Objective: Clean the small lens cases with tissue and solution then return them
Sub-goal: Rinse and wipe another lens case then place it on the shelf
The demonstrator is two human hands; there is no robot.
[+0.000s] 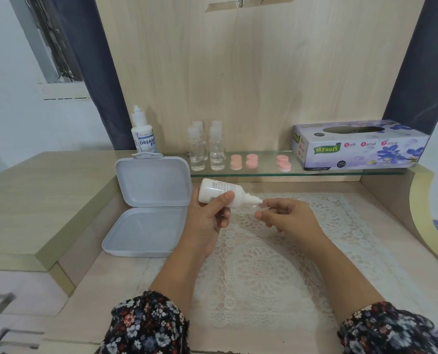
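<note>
Both hands were up over the lace mat [258, 272], close together. From the middle of the mat they sat at about twelve o'clock. The left hand [207, 215] was wrapped around a white solution bottle [220, 191], tipped on its side so the nozzle pointed toward three o'clock. The right hand [287, 215] pinched something small and clear just at the nozzle tip. It was too tiny to tell, but it was likely a lens case or its cap.

To do this step well, I think a soft squeeze was best, so only a few drops came out. The small thing should be held right under the tip.

More pink lens cases [243, 160] waited on the glass shelf [353, 172] at twelve o'clock, beside the tissue box [358, 146] at about one o'clock. An open grey box [149, 208] lay at about ten o'clock.
</note>
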